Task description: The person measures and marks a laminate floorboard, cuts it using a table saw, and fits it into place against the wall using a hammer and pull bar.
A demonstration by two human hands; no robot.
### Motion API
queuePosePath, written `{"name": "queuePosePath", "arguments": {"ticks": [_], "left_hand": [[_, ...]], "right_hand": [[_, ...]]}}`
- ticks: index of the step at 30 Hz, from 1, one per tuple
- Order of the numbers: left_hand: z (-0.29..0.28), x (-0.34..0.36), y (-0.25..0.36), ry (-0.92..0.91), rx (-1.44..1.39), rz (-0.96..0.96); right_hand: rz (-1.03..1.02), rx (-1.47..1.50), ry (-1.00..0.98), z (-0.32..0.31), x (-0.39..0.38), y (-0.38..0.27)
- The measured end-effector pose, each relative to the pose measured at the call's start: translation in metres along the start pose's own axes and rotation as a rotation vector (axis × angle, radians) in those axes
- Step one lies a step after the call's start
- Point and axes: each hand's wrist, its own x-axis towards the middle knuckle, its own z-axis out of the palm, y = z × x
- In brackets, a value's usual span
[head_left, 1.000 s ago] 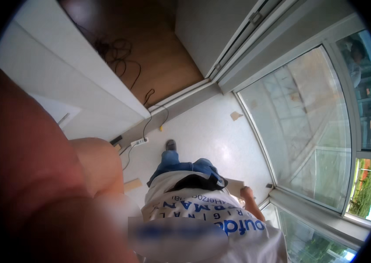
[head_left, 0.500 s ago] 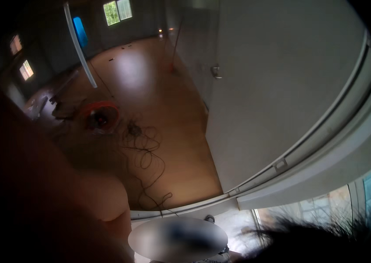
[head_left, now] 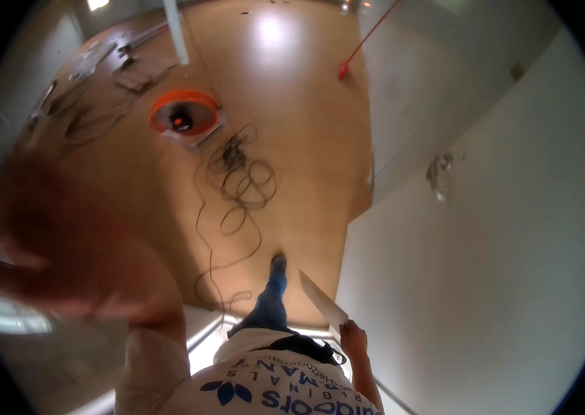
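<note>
My left hand (head_left: 64, 242) is raised close to the camera on the left, in front of the floor and wall. Motion smears its fingers, and nothing held can be made out there. Down by my right side, my right hand (head_left: 353, 339) is closed around the end of a hand saw (head_left: 321, 299). The saw's pale, tapering blade points forward and left, beside my leg (head_left: 271, 297) in blue trousers. My fist hides the saw's handle.
Ahead lies a loose tangle of dark cable (head_left: 244, 173) on the brown floor. Beyond it stands an orange tub (head_left: 185, 97) with a dark object inside. Scraps (head_left: 133, 81) lie at far left, a white door (head_left: 486, 242) stands at right, and a red-handled tool (head_left: 344, 69) leans farther back.
The view has tipped down and brightened. My left arm has shifted, bringing the hand into sight. My right hand with the saw, my shirt and my leg are now visible.
</note>
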Motion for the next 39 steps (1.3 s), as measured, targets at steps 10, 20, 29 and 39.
{"name": "queuePosePath", "arguments": {"ticks": [10,20,29,39], "left_hand": [[0.171,-0.185,-0.266,-1.628,0.249,-0.448],[0.254,-0.123,-0.555,-1.501,0.51,-0.612],[0.264,-0.068,-0.727,-1.077,0.922,-0.904],[0.328,0.011,-1.034,-0.98,0.811,-1.038]], "right_hand": [[-0.172,0.875,-0.26,-0.249,0.28,-0.193],[-0.255,0.994,-0.391,-0.417,0.596,-0.376],[-0.562,1.033,-0.514,-0.517,0.789,-0.587],[-0.627,1.071,-0.373,-0.64,1.01,-0.812]]}}
